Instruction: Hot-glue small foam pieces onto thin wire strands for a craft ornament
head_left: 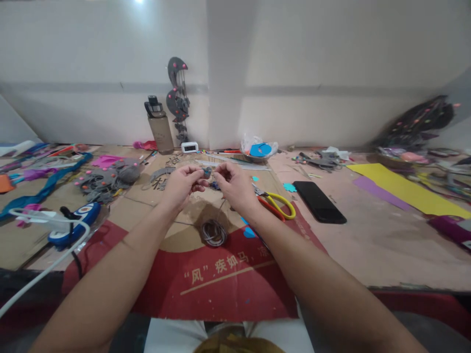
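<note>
My left hand [184,185] is closed in a pinch on a small blue-grey piece [207,171], too small to make out in detail. Close beside it, my right hand [236,186] is also pinched, apparently on a thin cord that runs down toward a loose coil of cord [214,232]. Both hands hover over a cardboard sheet [235,294], red with printed characters at the near side. Scissors [281,206] with yellow and orange handles lie just right of my right wrist. Small blue paper pieces [249,232] rest by my right forearm.
A black phone [319,202] lies right of the scissors. Yellow paper [408,191] is farther right. At the back stand a bottle [161,130] and a small white device [190,147]. Grey felt decorations [110,179] and a blue-and-white device with a cable [75,225] occupy the left.
</note>
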`<state>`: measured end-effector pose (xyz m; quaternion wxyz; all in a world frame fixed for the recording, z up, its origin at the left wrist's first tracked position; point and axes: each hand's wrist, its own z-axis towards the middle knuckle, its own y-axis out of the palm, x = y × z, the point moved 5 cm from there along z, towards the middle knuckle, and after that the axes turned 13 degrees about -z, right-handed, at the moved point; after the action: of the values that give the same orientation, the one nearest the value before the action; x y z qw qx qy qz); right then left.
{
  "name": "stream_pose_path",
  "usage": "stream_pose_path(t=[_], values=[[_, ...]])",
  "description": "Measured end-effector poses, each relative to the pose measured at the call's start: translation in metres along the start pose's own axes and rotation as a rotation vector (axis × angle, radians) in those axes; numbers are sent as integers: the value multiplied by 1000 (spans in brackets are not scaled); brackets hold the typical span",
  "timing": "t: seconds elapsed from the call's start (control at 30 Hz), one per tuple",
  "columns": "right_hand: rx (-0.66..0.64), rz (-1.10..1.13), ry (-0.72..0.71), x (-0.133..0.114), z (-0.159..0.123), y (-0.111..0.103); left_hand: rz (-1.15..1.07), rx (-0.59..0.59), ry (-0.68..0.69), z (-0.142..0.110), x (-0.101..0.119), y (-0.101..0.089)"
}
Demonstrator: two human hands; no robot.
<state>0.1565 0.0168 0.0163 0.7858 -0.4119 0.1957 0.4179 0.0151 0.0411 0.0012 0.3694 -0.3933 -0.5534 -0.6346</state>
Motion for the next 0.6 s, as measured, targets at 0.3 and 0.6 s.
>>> stream_pose_path(t=[0.3,0.6], values=[[88,-211,-115,-11,-5,-8,-44,-4,-36,-6,0,9],[27,-16,101,5,-3,1,34,6,-46,-2,-3,1]])
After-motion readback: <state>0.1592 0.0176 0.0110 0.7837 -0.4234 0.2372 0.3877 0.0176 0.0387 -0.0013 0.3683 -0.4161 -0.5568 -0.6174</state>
